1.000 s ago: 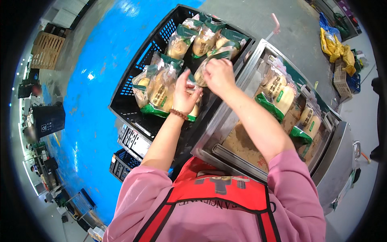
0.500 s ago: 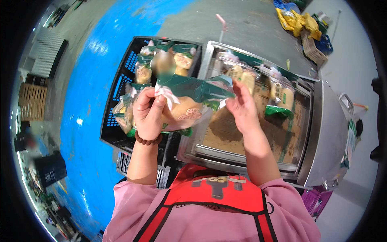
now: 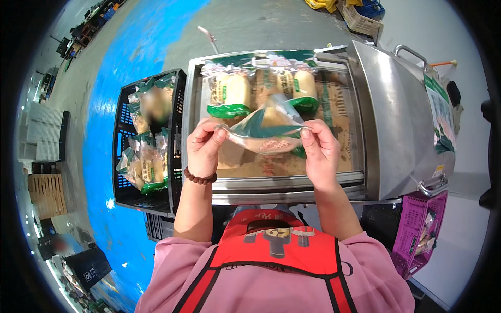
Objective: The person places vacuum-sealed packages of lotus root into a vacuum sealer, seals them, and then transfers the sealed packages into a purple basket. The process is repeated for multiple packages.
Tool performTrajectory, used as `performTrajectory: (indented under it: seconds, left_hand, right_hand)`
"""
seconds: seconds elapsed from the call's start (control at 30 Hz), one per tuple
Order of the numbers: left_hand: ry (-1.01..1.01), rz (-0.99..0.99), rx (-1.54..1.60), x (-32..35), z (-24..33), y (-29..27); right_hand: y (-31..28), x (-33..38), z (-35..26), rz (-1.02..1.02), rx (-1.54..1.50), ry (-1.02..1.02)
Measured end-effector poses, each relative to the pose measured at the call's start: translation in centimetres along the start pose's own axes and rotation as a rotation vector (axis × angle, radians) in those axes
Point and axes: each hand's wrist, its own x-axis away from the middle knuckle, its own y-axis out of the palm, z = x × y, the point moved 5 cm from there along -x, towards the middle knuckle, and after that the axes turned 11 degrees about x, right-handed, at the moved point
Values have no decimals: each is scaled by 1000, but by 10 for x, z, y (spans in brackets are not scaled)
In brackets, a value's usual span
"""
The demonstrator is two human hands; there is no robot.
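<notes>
A clear plastic food bag (image 3: 263,145) with a green band and pale root-like pieces inside hangs between my hands. My left hand (image 3: 204,148) pinches one upper corner between thumb and fingers. At the other corner, my right hand (image 3: 322,154) is closed in a pinch too, so the bag's mouth is stretched sideways. Beneath it is the steel chamber of a packing machine (image 3: 282,197), lined with brown cardboard. Two similar filled bags lie along the chamber's far side, a left bag (image 3: 229,91) and a right bag (image 3: 297,86), with their mouths over the far bar.
To the left stands a black crate (image 3: 178,109) with several more filled bags (image 3: 148,161). The machine's raised steel lid (image 3: 386,120) with handles rises at the right. A purple crate (image 3: 399,235) sits below it. A pale crate (image 3: 360,21) stands at the far right.
The bag has moved right, from beside the black crate to over the chamber. My right hand, with looser fingers before, now pinches its corner. The view has shifted rightward.
</notes>
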Motion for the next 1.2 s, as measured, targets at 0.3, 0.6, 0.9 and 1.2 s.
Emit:
performTrajectory:
  seconds: [0.3,0.6,0.9,1.2]
  left_hand:
    - [-401,90,105,5,-69,65]
    - [-225,-28,618,-13,-22,58]
    - [-521,76,124,-32,-94,26]
    - [-309,-12,101,-26,-64,53]
  right_hand:
    - [-67,8,36,29,-181,214]
    - [-102,11,48,196,-431,242]
    - [-75,12,59,31,-555,181]
    - [-84,11,53,-12,-584,98]
